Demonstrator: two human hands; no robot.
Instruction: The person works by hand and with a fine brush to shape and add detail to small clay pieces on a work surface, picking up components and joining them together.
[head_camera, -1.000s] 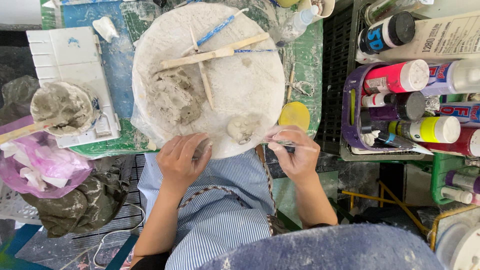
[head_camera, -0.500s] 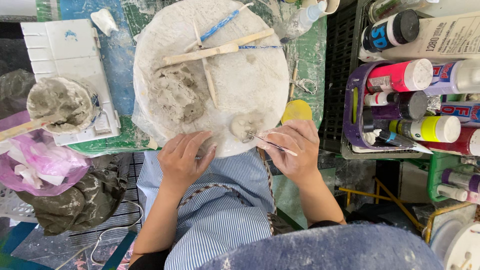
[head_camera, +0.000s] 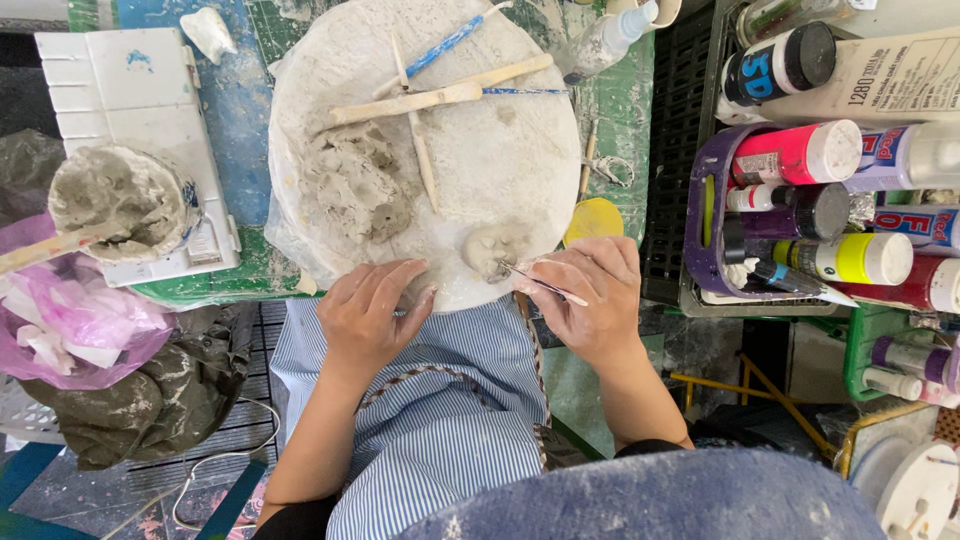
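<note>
1. Right hand (head_camera: 590, 300), lower centre-right of the frame, pinching a thin metal modelling tool (head_camera: 540, 282) between thumb and fingers, tip now touching the small clay piece (head_camera: 490, 250) at the near edge of the round white board (head_camera: 520, 150).
2. Changed since a second ago — tool then lay flat under the fingers, pointing away from the clay; half a second back lifted and turned; now at the piece itself. Reads as working of the clay surface begun, though no mark of it clear yet.
3. Left hand (head_camera: 370, 315), lower centre, spread flat with fingers apart, resting on the board's near rim, holding nothing; placed as in both earlier pictures.
4. Small clay piece unmoved — near the bottom rim of the board, between the two hands, closer to the right one.
5. Larger lump of grey clay (head_camera: 355, 185) left of centre on the board, with wooden sticks (head_camera: 430, 100) crossed above it; clay-caked cup (head_camera: 120, 200) at far left; paint bottles (head_camera: 820, 200) in trays at right.
6. Hard to make out: shape pressed into the small piece, and the tool's tip where it meets the clay. Tool's rear end hidden by the fingers. Green surface (head_camera: 620, 110) mostly covered; bottles at the right edge cut off.
</note>
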